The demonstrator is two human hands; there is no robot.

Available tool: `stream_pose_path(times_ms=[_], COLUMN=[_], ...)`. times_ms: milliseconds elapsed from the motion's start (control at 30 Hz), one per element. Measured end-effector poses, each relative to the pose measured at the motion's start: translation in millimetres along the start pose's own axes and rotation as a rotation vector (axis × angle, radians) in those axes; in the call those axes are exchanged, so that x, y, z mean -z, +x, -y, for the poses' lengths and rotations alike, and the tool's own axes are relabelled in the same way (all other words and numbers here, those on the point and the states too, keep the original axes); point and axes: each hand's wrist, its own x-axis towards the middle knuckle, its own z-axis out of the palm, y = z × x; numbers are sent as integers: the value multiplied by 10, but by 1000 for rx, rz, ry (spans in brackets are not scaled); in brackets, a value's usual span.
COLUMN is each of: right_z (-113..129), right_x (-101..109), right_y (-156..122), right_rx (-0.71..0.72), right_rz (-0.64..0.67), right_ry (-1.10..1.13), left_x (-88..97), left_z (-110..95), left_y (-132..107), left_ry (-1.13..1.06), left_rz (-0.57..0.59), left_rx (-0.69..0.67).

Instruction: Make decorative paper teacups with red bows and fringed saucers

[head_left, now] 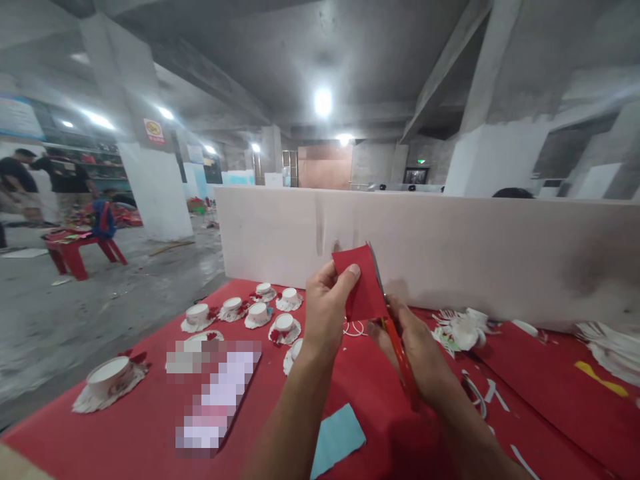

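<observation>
My left hand (330,297) pinches a piece of red paper (364,287) between thumb and fingers, held up above the table. In my right hand (413,337) is a pair of scissors (397,347) with red-orange handles. Their grey blades run along the right edge of the red paper; I cannot tell how far they cut into it. A light blue piece of paper or cloth (340,437) lies on the table below my hands. Left of my left forearm stand several white cup-like shapes with frilled rims, one of them a larger cup (109,380).
The red-covered table (150,437) is bounded at the back by a white panel (270,233). A pixelated flat object (220,397) lies at left. Cut white paper pieces (463,330) and a yellow strip (600,379) lie at right. A red stool (83,257) and people stand far left.
</observation>
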Motion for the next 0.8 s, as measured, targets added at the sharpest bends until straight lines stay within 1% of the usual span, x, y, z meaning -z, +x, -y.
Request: stream_pose_path(times_ms=[100,200,367,467,600,800], right_z=[2,18,38,52,73,71], right_x=[-19,-36,-35,-20,-13,-27], right_y=[3,4,1,0,-7,-10], right_rx=[-12,-31,-12,-37,-51,-43], right_rz=[-11,13,18,26,50,52], right_ry=[-3,24,41,23,54,51], left_x=[8,20,34,32,28,27], left_z=[-6,-5,-5,-15,-24,-19], left_y=[0,2,4,-1,-6,-6], left_ry=[6,9,36,27,14,32], left_rz=[-3,-8,-28,-23,-18,-11], left_rx=[3,15,34,18,-21,-22])
